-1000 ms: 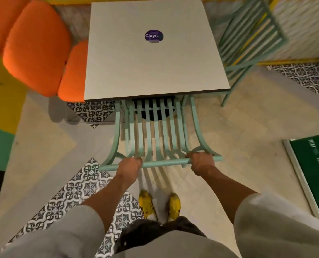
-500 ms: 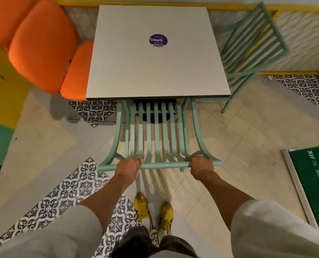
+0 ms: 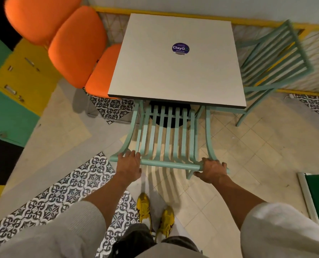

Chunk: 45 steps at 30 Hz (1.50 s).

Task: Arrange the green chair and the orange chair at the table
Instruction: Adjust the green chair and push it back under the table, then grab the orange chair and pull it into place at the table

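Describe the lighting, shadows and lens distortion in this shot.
Head view: warm, dim indoor light; the green chair throws striped slat shadows on the floor toward the shoes; wide-angle lens bows the table edges and stretches the sleeves; corners look slightly soft.

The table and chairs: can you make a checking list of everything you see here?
Surface: table top bare except a round purple sticker.
Job's things: green chair tucked in at the near edge; orange chair at the left side.
Clutter: second green chair at the right side.
Grippers: left hand and right hand hold the near chair's top rail.
Cables: nothing seen.
Surroundings: tiled floor, green and yellow cabinets.
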Tool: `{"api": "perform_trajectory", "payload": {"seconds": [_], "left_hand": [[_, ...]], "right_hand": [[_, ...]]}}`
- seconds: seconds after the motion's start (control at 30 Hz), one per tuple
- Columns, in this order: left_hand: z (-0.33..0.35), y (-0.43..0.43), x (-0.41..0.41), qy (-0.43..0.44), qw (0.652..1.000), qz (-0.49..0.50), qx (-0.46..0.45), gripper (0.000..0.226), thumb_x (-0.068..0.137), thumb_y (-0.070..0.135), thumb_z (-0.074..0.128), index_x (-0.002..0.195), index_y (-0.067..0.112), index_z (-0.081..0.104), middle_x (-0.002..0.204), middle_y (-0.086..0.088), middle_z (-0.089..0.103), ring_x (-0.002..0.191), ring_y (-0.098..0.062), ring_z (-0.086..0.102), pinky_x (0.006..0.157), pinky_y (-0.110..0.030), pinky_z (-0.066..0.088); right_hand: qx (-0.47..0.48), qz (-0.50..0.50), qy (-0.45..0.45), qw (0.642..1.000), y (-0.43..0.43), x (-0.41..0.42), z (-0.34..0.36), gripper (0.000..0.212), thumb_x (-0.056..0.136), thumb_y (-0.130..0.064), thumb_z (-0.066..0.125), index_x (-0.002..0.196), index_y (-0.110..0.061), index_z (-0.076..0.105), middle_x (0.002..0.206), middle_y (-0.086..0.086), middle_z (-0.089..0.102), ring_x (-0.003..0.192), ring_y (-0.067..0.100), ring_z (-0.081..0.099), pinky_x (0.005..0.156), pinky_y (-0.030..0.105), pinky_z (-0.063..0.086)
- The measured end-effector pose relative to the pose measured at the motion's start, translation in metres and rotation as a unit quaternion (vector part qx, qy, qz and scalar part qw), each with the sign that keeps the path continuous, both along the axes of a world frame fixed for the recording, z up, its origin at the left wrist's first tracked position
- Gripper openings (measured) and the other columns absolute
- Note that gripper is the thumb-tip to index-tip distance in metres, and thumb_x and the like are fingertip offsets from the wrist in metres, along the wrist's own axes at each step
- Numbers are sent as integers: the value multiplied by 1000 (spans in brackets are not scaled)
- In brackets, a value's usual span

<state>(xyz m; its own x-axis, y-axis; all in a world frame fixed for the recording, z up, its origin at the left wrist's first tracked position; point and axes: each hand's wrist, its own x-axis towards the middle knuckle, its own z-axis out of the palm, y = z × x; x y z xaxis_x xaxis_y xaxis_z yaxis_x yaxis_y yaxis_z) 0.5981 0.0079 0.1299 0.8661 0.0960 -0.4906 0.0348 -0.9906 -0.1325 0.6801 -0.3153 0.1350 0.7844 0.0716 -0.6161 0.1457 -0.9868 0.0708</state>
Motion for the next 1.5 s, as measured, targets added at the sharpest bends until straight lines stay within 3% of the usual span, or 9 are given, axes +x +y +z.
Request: {"api": "perform_trajectory", "payload": {"seconds": [0.13, 0.23, 0.3, 0.47, 0.6, 0.73, 1.03, 1.3, 1.5], "left_hand": [[8, 16, -5, 1, 999, 36, -18, 74, 95, 57, 60, 153, 16, 38, 157, -7, 45, 148, -29, 38, 123, -58, 25], [17, 38, -11, -1, 998, 57, -25, 85, 93, 63, 58, 158, 16, 31, 162, -7, 37, 152, -30, 31, 122, -59, 24], [22, 61, -14, -4, 996, 83, -36, 93, 92, 68, 58, 162, 16, 25, 167, -8, 29, 156, -30, 24, 123, -60, 22], [33, 127, -28, -5, 986, 139, -87, 114, 85, 84, 55, 168, 18, 14, 175, -7, 15, 162, -29, 11, 126, -62, 8], [36, 204, -48, 10, 969, 195, -153, 116, 81, 89, 55, 168, 21, 18, 174, -5, 23, 160, -28, 17, 127, -61, 7], [39, 288, -69, 65, 935, 260, -234, 118, 78, 89, 60, 168, 25, 19, 171, -4, 31, 156, -30, 31, 126, -54, 21], [85, 525, -77, -16, 951, 250, -178, 120, 77, 91, 58, 168, 23, 20, 172, -3, 28, 155, -27, 31, 123, -54, 26], [192, 669, 0, -132, 968, 133, -165, 111, 80, 89, 57, 166, 28, 23, 173, 1, 27, 158, -21, 25, 128, -50, 21], [223, 767, 75, -177, 968, 97, -149, 113, 75, 97, 47, 166, 37, 18, 174, 10, 19, 161, -15, 15, 130, -50, 13]], "right_hand": [[6, 29, 31, 999, 23, 7, 10, 96, 83, -84, 61, 155, -22, 42, 151, 3, 54, 141, 31, 49, 117, 59, 35], [49, 72, 89, 992, 53, 13, 22, 125, 75, -97, 54, 169, -22, 19, 175, 7, 20, 159, 35, 24, 125, 62, 24], [79, 113, 111, 984, 80, 17, 30, 131, 73, -99, 52, 171, -23, 11, 178, 7, 4, 163, 35, 11, 128, 62, 16], [96, 189, 121, 970, 167, 28, 46, 139, 68, -103, 50, 171, -21, 8, 178, 7, 3, 163, 32, 14, 128, 55, 17], [86, 247, 123, 957, 270, 36, 48, 141, 67, -105, 47, 171, -17, 10, 178, 9, 8, 161, 33, 22, 128, 52, 22], [86, 290, 130, 944, 380, 32, 49, 138, 67, -105, 46, 168, -13, 24, 173, 13, 27, 155, 35, 35, 126, 47, 32], [150, 369, 10, 917, 650, 28, 94, 116, 82, -94, 46, 167, -17, 25, 171, 5, 32, 149, 33, 42, 116, 53, 43], [221, 302, -108, 921, 787, 97, 183, 98, 91, -84, 47, 163, -18, 32, 162, 6, 45, 133, 34, 57, 98, 48, 54], [262, 216, -164, 926, 850, 169, 223, 97, 92, -85, 44, 164, -21, 33, 162, 4, 48, 140, 31, 55, 105, 45, 52]]}}
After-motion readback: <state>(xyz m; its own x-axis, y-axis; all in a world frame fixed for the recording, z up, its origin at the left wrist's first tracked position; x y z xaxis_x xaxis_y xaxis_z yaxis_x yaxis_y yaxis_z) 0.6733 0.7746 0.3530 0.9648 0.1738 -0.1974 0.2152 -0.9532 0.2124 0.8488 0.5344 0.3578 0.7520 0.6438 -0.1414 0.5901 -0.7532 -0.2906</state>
